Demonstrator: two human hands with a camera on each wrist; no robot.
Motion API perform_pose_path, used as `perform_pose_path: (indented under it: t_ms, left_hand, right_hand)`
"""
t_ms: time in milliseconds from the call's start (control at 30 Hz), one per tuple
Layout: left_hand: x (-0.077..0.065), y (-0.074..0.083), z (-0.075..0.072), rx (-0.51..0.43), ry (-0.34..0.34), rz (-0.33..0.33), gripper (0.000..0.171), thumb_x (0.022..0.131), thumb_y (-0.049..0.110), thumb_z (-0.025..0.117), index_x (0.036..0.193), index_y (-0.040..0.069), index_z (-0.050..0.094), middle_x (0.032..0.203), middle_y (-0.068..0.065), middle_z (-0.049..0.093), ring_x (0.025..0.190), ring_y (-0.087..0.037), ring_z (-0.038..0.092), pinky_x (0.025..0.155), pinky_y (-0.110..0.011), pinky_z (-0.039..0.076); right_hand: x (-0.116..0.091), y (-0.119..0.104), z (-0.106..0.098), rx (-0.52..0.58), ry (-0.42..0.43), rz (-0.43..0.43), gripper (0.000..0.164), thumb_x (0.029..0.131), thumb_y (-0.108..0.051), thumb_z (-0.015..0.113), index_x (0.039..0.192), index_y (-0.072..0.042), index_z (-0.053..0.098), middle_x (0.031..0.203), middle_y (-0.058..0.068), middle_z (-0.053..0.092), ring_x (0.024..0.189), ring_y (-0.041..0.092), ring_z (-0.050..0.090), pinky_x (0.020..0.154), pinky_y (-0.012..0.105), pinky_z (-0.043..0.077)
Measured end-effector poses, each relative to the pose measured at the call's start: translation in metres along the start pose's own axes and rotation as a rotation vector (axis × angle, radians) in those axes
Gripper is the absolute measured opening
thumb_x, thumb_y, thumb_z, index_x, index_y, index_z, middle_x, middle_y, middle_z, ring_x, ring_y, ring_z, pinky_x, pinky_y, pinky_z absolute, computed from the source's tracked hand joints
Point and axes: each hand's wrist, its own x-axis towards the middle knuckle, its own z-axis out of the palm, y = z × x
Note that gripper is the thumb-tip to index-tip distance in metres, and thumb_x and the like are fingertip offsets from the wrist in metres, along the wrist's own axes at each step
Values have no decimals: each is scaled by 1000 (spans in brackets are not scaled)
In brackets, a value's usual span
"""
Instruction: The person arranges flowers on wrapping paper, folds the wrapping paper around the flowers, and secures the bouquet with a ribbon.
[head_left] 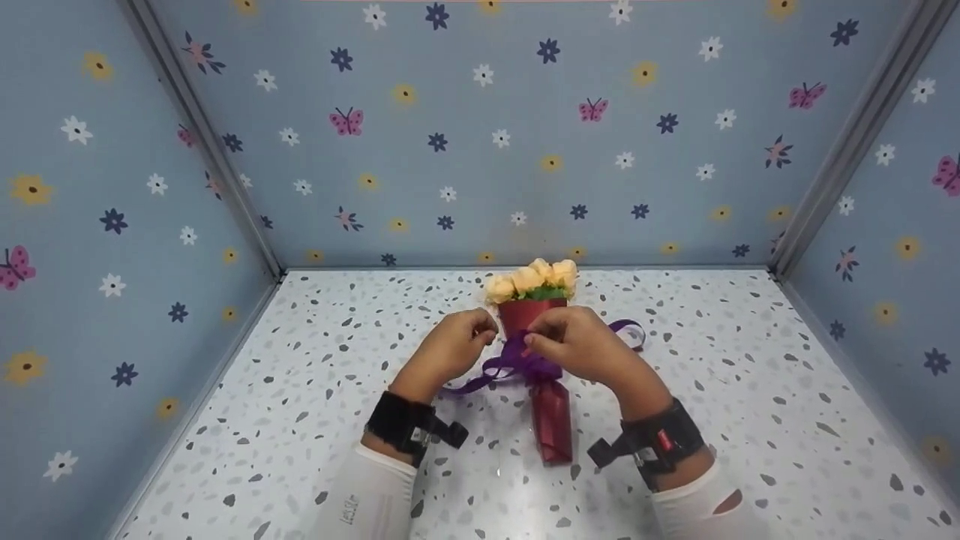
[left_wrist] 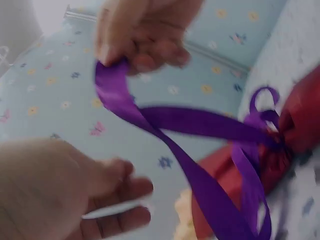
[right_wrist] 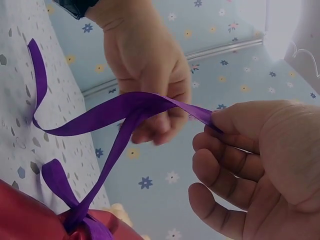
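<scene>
A bouquet of pale peach flowers [head_left: 527,281] in dark red wrapping [head_left: 552,427] lies on the table, blooms toward the back wall. Purple ribbon [head_left: 501,366] is tied around its narrow middle, with loose lengths reaching out to both sides. Above the bouquet, my right hand [head_left: 589,346] pinches one ribbon length between thumb and fingertips; the right wrist view shows this ribbon [right_wrist: 105,114] stretching up from the knot. My left hand [head_left: 454,346] hovers left of the wrapping. Its fingers [left_wrist: 135,189] are loosely bent and hold nothing in the left wrist view.
The speckled white tabletop [head_left: 337,360] spreads around the bouquet. Blue panels [head_left: 517,150] printed with flowers and butterflies enclose it at the back and both sides, joined by grey metal corner posts [head_left: 206,135].
</scene>
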Motion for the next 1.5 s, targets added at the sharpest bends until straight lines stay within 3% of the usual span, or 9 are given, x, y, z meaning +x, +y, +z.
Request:
perform_pose_path:
  t_ms: [100,267,367,467,600,867,1133,1333,1500]
  left_hand:
    - [1,-15,9,172,-90,-95,24,98,19,75,120,10,75,107,-6,75,99,-24,70,92,-44,57]
    - [0,-33,22,225,-196,-177,51,86,27,87,133,11,72,111,-7,77,98,-23,70,91,-43,58]
    - [0,-40,29,225,-195,-171,44,85,26,88,126,14,77,101,-3,78,86,-19,69,81,-38,57]
    - [2,-46,32,225,-179,-147,21,87,22,84,107,16,83,87,3,77,75,-16,67,71,-34,55]
    - [2,-46,25,235,-156,-134,5,92,21,79,89,17,82,77,5,74,69,-14,65,67,-33,53]
    - [-11,-16,-18,316,-120,-86,19,96,32,79,83,18,78,88,4,72,75,-15,62,71,-36,52]
    - [-35,19,-48,303,-143,-73,33,92,28,76,64,19,63,58,10,49,56,-12,46,52,-30,36]
    - [-45,39,-54,245,-163,-54,38,92,31,75,59,22,59,54,11,45,52,-9,43,49,-28,34]
    - [-41,53,-36,174,-233,25,42,93,36,79,58,23,57,55,12,48,51,-7,44,49,-27,36]
  right_hand:
    - [0,1,0,1,-8,20,13,100,-26,73,102,-14,79,90,1,76,78,13,68,72,34,58]
    - [0,2,1,8,-30,48,13,100,-26,74,102,-15,78,91,2,76,79,14,67,73,35,58]
    - [1,4,1,14,-33,60,12,100,-25,74,101,-14,78,91,5,77,79,14,67,72,34,58]
    - [2,5,2,18,-33,74,11,99,-26,74,100,-16,78,91,4,77,78,14,67,71,34,57]
    - [2,8,1,7,-24,92,10,99,-26,74,100,-18,79,88,-1,75,78,14,66,71,34,57]
    - [4,13,-2,-6,-2,161,10,101,-26,72,97,-18,78,88,2,71,76,21,69,66,34,59]
    - [7,17,-3,-25,86,198,14,101,-24,71,96,-14,79,87,2,71,77,15,65,66,32,55]
    - [9,20,-3,-50,114,220,14,101,-26,71,96,-16,79,88,1,71,77,15,63,67,32,54]
    - [9,18,-3,-62,136,216,14,101,-26,71,96,-16,79,87,2,71,76,16,63,69,33,54]
